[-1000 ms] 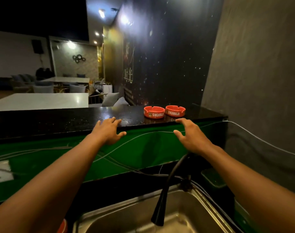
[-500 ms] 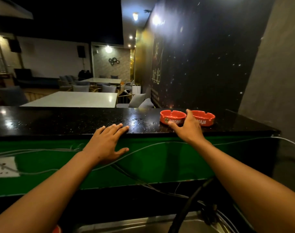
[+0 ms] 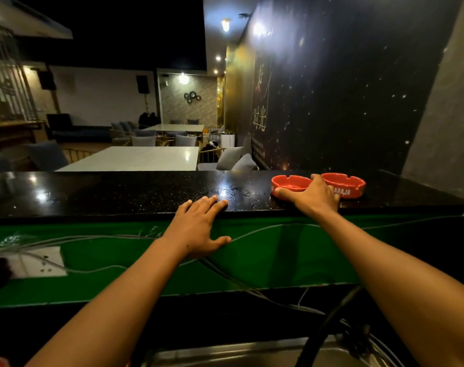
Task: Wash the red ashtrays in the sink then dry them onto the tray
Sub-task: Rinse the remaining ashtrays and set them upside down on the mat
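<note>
Red ashtrays point(image 3: 291, 185) — round, notched, side-by-side

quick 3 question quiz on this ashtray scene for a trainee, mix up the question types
1. True or false: the left hand holds an ashtray.
2. Multiple choice: the right hand reaches over which thing? A) the faucet B) the near red ashtray C) the wall socket
3. Short answer: how many red ashtrays are on the black counter?

Key
1. False. It rests open on the counter edge, holding nothing.
2. B. The thumb lies along the front of the near red ashtray and a finger reaches over its rim; whether the grip has closed is unclear.
3. Two: the near one and the far red ashtray, side by side.
</note>
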